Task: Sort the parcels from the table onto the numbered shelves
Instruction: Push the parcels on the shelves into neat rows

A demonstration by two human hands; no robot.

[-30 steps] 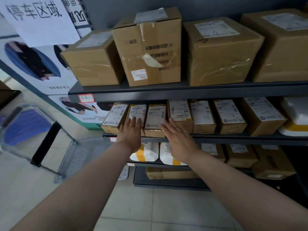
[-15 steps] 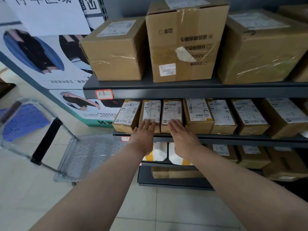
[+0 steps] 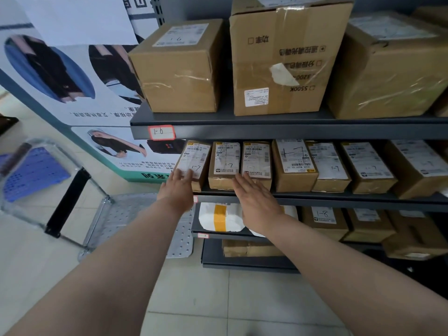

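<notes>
A row of several small brown parcels with white labels marked 1-7 stands on the middle shelf [image 3: 315, 199]. My left hand [image 3: 178, 187] lies flat with straight fingers against the front of the leftmost parcel [image 3: 194, 163]. My right hand [image 3: 257, 200] is flat too, its fingertips on the front of the third parcel [image 3: 257, 161]. Between them stands the second parcel [image 3: 224, 163], untouched. Neither hand holds anything.
Three large cartons [image 3: 179, 66] sit on the upper shelf tagged 1-6 [image 3: 161, 132]. White bags with yellow tape [image 3: 219, 217] and boxes marked 1-8 [image 3: 323, 218] fill the shelf below. A metal platform trolley [image 3: 135, 221] stands on the tiled floor at left, before a poster wall.
Both hands slid left along the row: the left from the second parcel to the leftmost one, the right towards the third. The view moved closer and to the left.
</notes>
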